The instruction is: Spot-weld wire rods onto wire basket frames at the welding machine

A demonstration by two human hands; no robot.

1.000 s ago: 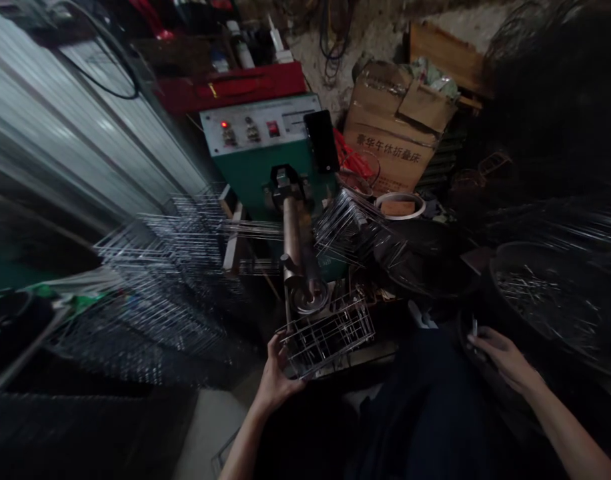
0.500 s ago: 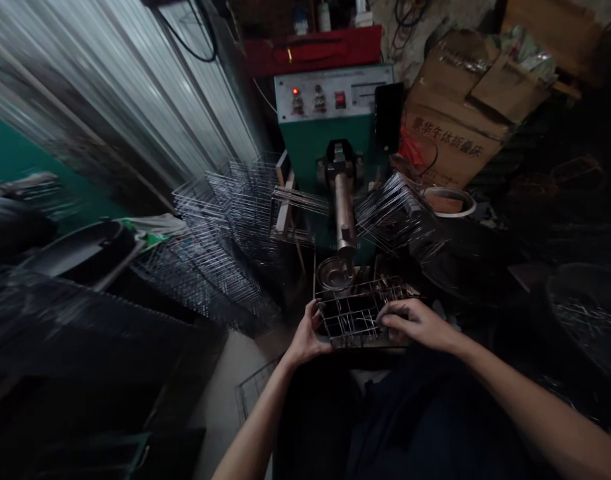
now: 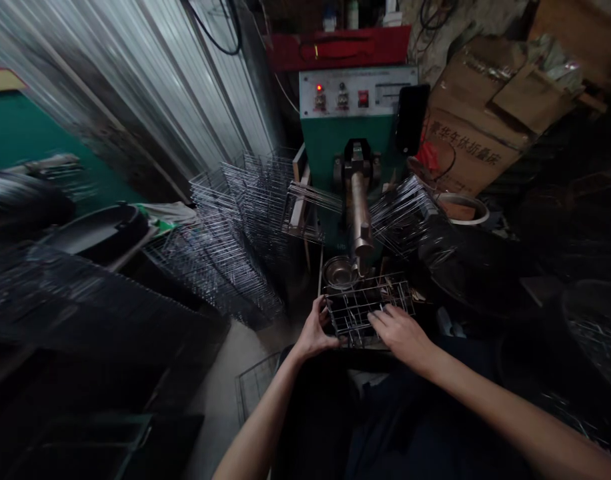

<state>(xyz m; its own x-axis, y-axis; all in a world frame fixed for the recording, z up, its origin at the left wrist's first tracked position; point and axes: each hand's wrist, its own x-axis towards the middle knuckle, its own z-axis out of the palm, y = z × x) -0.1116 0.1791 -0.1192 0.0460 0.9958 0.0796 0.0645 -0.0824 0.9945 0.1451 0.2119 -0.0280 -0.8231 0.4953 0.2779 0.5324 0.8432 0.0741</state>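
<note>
A small wire grid (image 3: 353,312) lies low in front of me, just below the machine's metal arm. My left hand (image 3: 315,333) grips the grid's left edge, thumb along the near side and fingers at the far side. My right hand (image 3: 403,333) is over the grid's right part, fingers bent down and close together onto the wires; whatever they pinch is hidden. Short loose wires show through and around the grid. Behind it sits a small round metal dish (image 3: 341,272), under the tip of the cylindrical metal arm (image 3: 360,213).
A green machine (image 3: 353,93) with a lit red lamp stands ahead. Stacked wire grids (image 3: 235,233) lean at the left, and a bundle of bent wires (image 3: 403,213) hangs at the right. Farther right are a white bowl (image 3: 478,215) and a cardboard box (image 3: 465,147).
My right hand has moved left and turned, from the grid's right side onto its wires. My left hand keeps its hold. The whole view has shifted slightly.
</note>
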